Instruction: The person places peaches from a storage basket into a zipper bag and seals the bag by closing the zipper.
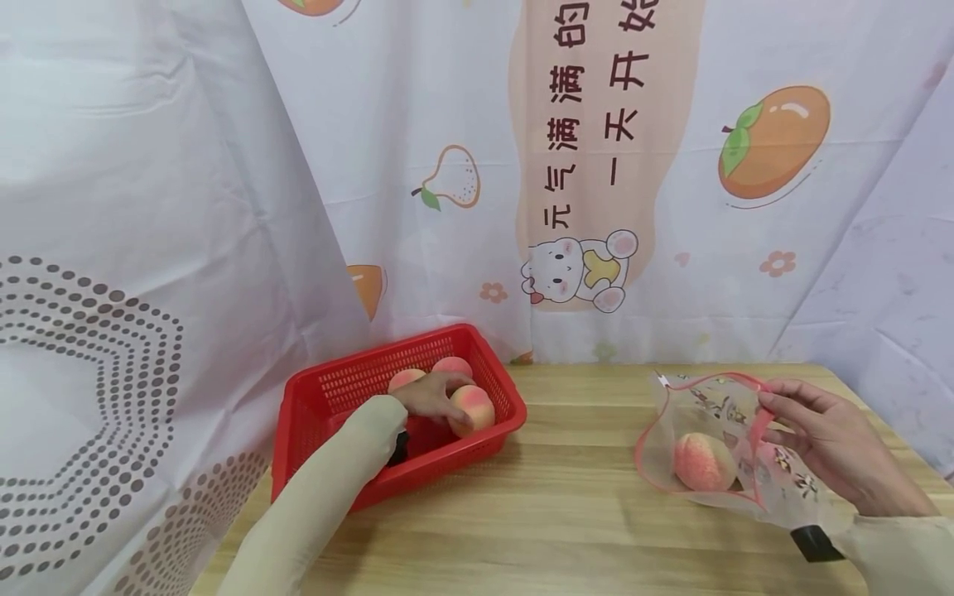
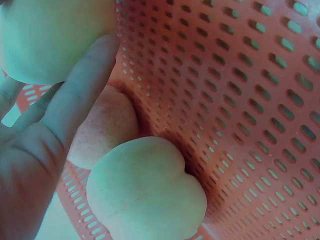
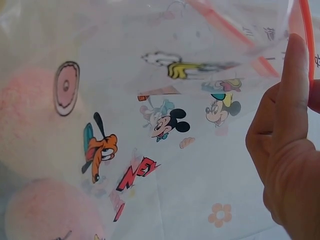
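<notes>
My left hand reaches into the red plastic basket and grips a pink-and-yellow peach near its right end. In the left wrist view this peach sits between thumb and fingers. Two more peaches lie below, one pinkish and one pale. With my right hand I pinch the red rim of a clear zip bag, whose mouth gapes toward the left. A peach rests inside the bag. Through the printed film, the right wrist view shows a second peach.
Both the basket and the bag are on a wooden table, basket left, bag right. A white curtain printed with fruit and writing hangs along the table's back edge. Another dotted cloth hangs at the left.
</notes>
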Tool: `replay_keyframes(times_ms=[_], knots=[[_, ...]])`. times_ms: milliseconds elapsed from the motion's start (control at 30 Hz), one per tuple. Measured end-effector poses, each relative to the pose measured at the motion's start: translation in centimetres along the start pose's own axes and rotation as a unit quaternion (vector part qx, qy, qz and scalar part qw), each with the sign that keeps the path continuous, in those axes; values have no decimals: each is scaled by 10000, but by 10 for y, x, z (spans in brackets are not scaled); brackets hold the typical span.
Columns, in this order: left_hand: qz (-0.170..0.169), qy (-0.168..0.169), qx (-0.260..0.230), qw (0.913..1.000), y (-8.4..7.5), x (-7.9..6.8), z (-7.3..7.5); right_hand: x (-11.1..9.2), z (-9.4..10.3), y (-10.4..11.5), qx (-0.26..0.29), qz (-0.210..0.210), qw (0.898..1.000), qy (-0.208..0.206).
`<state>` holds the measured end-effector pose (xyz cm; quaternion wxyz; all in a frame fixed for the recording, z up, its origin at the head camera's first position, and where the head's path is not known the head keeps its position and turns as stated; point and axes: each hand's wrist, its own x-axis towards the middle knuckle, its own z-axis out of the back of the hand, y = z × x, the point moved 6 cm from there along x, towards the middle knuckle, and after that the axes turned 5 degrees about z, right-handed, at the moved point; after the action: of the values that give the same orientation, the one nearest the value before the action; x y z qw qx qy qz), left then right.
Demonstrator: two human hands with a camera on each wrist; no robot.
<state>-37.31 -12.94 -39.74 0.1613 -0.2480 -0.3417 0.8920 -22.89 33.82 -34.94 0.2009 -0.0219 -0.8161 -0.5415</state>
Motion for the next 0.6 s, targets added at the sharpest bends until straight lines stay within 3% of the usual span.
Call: replay_keyframes(times_ms=[333,600], knots=[[-114,-215,-869,9959,-6,-9,15,1,-2,1,5,5,10000,52],[-287,-246,-1007,9942,-12,-20,23,0,-3,1,35,-13,10000,85]])
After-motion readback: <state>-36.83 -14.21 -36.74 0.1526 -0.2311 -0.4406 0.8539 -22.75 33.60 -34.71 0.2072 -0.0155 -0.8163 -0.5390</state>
